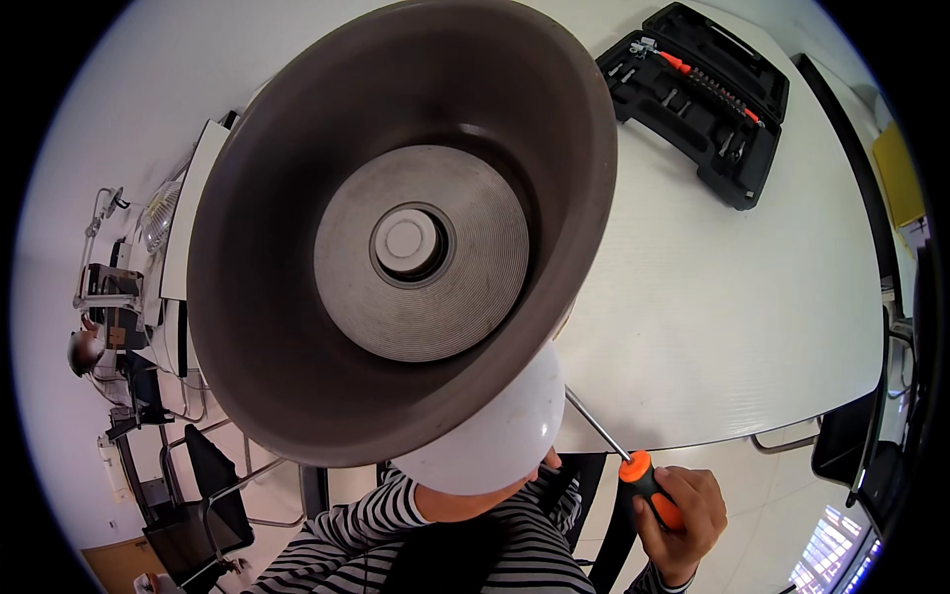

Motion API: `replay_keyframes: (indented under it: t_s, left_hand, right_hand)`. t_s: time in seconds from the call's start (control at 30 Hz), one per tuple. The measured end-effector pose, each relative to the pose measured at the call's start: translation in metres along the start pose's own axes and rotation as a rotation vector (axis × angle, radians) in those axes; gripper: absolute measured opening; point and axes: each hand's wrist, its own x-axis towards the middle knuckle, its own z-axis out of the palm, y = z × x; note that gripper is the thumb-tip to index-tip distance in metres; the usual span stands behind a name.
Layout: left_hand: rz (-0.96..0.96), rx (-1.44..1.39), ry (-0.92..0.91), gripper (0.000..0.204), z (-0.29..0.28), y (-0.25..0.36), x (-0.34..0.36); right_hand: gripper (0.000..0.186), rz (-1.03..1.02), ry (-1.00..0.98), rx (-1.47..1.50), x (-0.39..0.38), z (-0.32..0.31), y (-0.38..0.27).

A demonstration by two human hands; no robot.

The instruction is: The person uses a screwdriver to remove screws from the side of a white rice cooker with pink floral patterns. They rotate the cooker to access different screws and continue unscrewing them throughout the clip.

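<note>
A rice cooker body (505,436), white outside with a brown inner wall (267,327), is tilted so that its open top faces me. Inside it lie a round grey heating plate (346,267) and a pale button-like centre piece (405,246). My left hand (475,503) holds the near side of the cooker from below, most of its fingers hidden behind the white shell. In my right hand (693,515) is a screwdriver (643,483) with an orange and black handle, fingers wrapped round it. Its metal shaft points up-left to the cooker's side, where the tip is hidden.
An open black tool case (693,109) with bits and sockets lies at the far right of the white table (732,297). Chairs (213,485) stand on the left; another chair (846,445) is at right. A person (87,348) is far left.
</note>
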Motion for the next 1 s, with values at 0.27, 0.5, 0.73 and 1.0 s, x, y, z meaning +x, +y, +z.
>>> replay_keyframes:
  t_s: [0.27, 0.5, 0.73, 1.0]
  left_hand:
    - [0.085, -0.020, -0.016, 0.068, -0.002, -0.017, -0.005]
    - [0.071, 0.074, -0.005, 0.068, 0.005, 0.000, 0.003]
    - [0.060, -0.018, 0.013, 0.068, 0.005, -0.007, 0.001]
    - [-0.010, -0.058, 0.051, 0.066, 0.003, -0.004, -0.005]
  right_hand:
    - [0.034, -0.003, 0.005, 0.005, -0.003, 0.001, 0.002]
    - [0.033, -0.003, 0.017, 0.018, -0.003, 0.001, 0.003]
    - [0.033, 0.019, 0.028, 0.035, -0.005, 0.002, 0.006]
    - [0.032, -0.014, -0.002, -0.003, -0.002, 0.005, 0.003]
